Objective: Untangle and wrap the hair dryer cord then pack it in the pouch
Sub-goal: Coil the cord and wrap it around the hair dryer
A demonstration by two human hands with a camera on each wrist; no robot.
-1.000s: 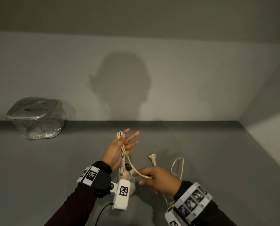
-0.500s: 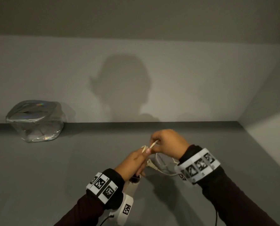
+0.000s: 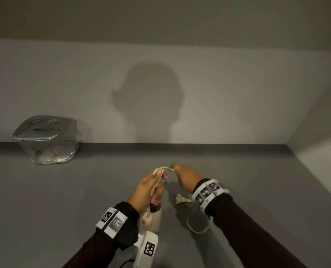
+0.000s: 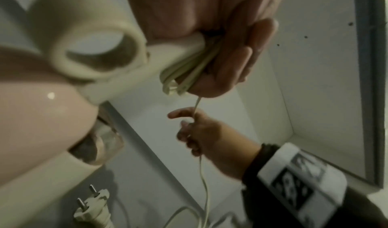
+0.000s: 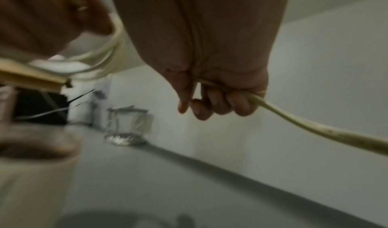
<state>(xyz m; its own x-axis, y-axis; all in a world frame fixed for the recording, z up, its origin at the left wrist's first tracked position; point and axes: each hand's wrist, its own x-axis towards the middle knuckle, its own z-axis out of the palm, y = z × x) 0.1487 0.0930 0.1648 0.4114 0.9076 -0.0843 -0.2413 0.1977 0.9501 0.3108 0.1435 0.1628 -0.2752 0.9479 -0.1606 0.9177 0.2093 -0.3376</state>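
Observation:
A pale pink hair dryer [image 3: 153, 217] [image 4: 42, 123] hangs nozzle-down just above the grey table. My left hand [image 3: 157, 182] grips its folded handle, with several turns of cream cord [image 4: 184, 69] pinned under the fingers [image 4: 241, 62]. My right hand [image 3: 177, 171] [image 5: 220, 98] sits just right of the left and grips the cord [image 3: 163, 168] [image 5: 315, 132]. A short arc of cord runs between the two hands. The plug [image 3: 182, 199] [image 4: 94, 211] lies on the table below the right wrist, with a loose loop [image 3: 197, 227] nearer me.
A clear pouch [image 3: 46, 140] [image 5: 128, 127] with a shiny silver top stands at the back left against the wall. Grey table surface [image 3: 64, 200] stretches between it and my hands. A side wall [image 3: 319, 151] closes the table on the right.
My left fingers went from spread to curled round the handle and cord. My right hand rose from near the plug with the cord and came level with the left.

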